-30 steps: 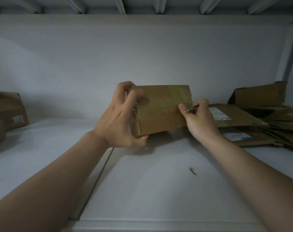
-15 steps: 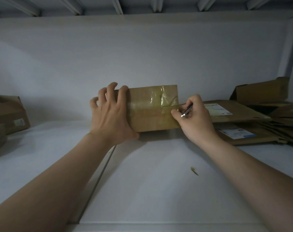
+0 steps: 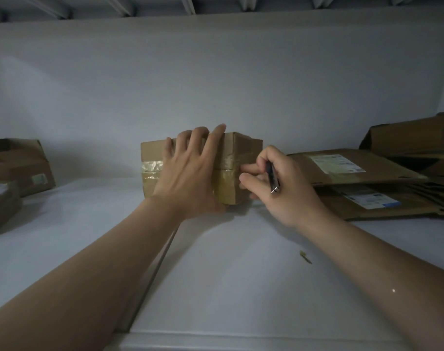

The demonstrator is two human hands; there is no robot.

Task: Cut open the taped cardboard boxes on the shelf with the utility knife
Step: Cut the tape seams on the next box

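Head view: the small brown cardboard box [image 3: 243, 158] is standing mid-shelf on the white shelf [image 3: 241, 274], a glossy tape band [image 3: 152, 168] running 9-to-3 around it. The left hand [image 3: 190, 173] is pressing splayed, fairly straight fingers against its front. The right hand [image 3: 279, 188], curled, is pinching the slim dark utility knife [image 3: 271, 177]; the seam is lying just at 9 o'clock from its fingertips, the blade hidden.
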